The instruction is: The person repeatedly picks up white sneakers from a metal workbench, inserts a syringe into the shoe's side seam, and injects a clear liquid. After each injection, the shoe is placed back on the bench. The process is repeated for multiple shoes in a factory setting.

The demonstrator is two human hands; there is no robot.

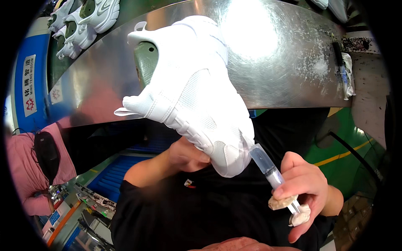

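A white sneaker (201, 90) with mesh panels hangs tilted in front of me, toe down and heel up. Inside its opening shows a green shoe last (146, 60). My left hand (187, 155) is closed round the sneaker near the toe, its fingers partly hidden behind the shoe. In my right hand (303, 180) is a clear plastic syringe (264, 162), its flange and plunger end wrapped in lumpy off-white material. The thumb lies at the plunger end, and the fingers close on the barrel by the flange. The syringe's thin tip meets the shoe's toe area near the sole edge.
A shiny metal bench (289, 90) curves behind the shoe, with white residue on its right part. Another syringe (344, 79) lies at its right end. Several similar shoes (86, 25) stand at the far left. A person in pink (37, 167) is at the left, beside a blue panel (39, 71).
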